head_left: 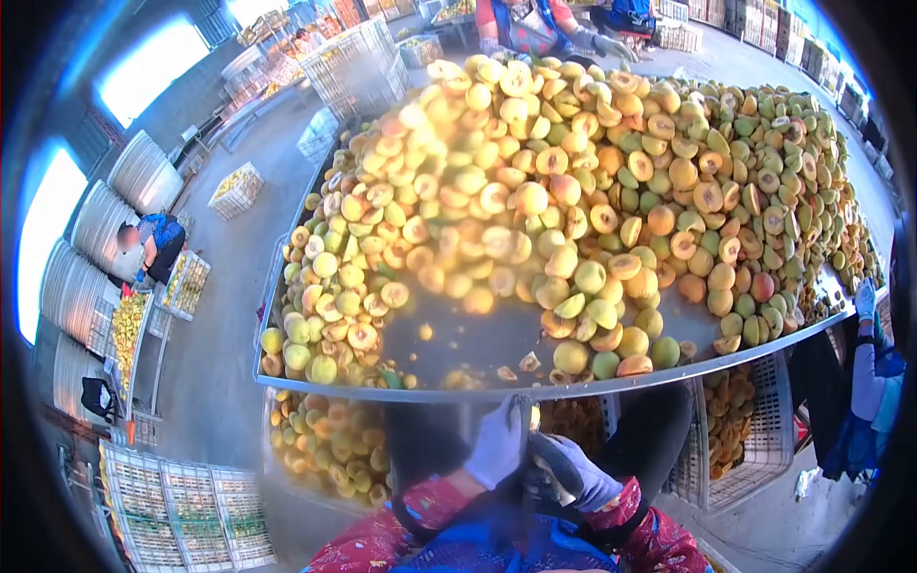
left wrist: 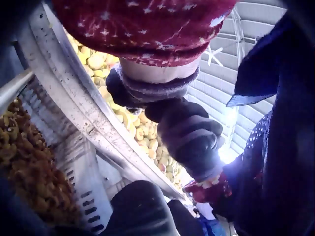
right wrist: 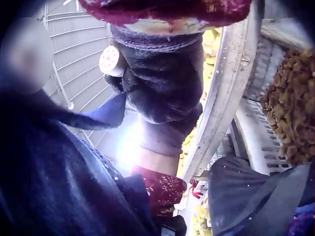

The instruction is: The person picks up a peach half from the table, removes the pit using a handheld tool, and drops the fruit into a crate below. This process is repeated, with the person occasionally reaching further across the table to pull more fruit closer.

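Both gloved hands meet in front of the body, just below the near edge of a metal table heaped with halved and whole peaches. My right hand grips a tool handle; its white round butt with red marks sticks out of the fist in the right wrist view. A small yellowish spot shows where the hands come together. My left hand is close against the right, its fingers upward at the table edge. I cannot tell what it holds, as its palm side is hidden.
Under the table stand plastic crates, one holding brownish pieces, beside a pile of peaches. Another person works across the table, one sits far left, and a sleeve shows at right. Stacked crates stand lower left.
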A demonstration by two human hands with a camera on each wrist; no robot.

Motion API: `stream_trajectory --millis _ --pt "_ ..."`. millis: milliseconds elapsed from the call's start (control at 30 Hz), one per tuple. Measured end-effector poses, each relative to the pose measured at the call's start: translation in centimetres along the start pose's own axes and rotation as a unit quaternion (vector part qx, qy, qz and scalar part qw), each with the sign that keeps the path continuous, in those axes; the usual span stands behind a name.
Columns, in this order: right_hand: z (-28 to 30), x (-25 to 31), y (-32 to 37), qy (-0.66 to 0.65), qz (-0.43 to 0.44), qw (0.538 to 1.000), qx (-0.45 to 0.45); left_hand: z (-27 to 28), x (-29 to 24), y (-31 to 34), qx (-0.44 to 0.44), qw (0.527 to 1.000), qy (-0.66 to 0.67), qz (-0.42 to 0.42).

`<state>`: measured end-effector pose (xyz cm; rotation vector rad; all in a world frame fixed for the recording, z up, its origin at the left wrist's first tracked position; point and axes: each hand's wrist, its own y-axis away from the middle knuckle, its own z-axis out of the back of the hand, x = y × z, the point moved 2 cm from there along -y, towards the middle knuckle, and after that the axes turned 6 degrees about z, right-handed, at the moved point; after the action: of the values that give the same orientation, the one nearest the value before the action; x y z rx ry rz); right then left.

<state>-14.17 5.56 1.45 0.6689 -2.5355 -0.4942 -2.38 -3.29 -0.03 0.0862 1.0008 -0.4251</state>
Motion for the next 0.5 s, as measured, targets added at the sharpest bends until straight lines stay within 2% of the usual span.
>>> stream_trajectory --millis 67,133,233,300,367,400,433,500 --pt "-0.4 0.7 0.2 -0.050 -0.026 0.998 0.031 0.6 -1.3 -0.2 0.056 0.989 0.115 0.072" --pt "-0.5 1.1 0.3 -0.128 -0.059 0.987 0.079 0.7 -0.9 -0.4 0.092 0.977 0.178 0.073" --pt "-0.3 0.6 0.2 -0.269 -0.109 0.942 0.167 -0.3 1.6 0.0 0.122 0.933 0.326 0.095" --pt "-0.4 0.5 0.1 -0.326 -0.127 0.913 0.211 -2.2 5.3 1.2 0.063 0.960 0.270 0.048" --pt "0.3 -0.4 -0.6 -0.352 -0.112 0.894 0.254 -2.1 5.4 1.1 0.041 0.981 0.190 -0.018" --pt "0.4 -0.6 -0.8 -0.364 -0.106 0.883 0.275 -1.1 3.8 0.3 0.048 0.987 0.138 -0.060" --pt "0.0 -0.4 -0.7 -0.370 -0.076 0.890 0.256 -0.5 2.3 -0.1 0.056 0.990 0.085 -0.102" --pt "-1.5 0.0 0.0 -0.382 -0.017 0.898 0.218 0.4 0.8 -0.1 -0.066 0.997 -0.007 -0.050"
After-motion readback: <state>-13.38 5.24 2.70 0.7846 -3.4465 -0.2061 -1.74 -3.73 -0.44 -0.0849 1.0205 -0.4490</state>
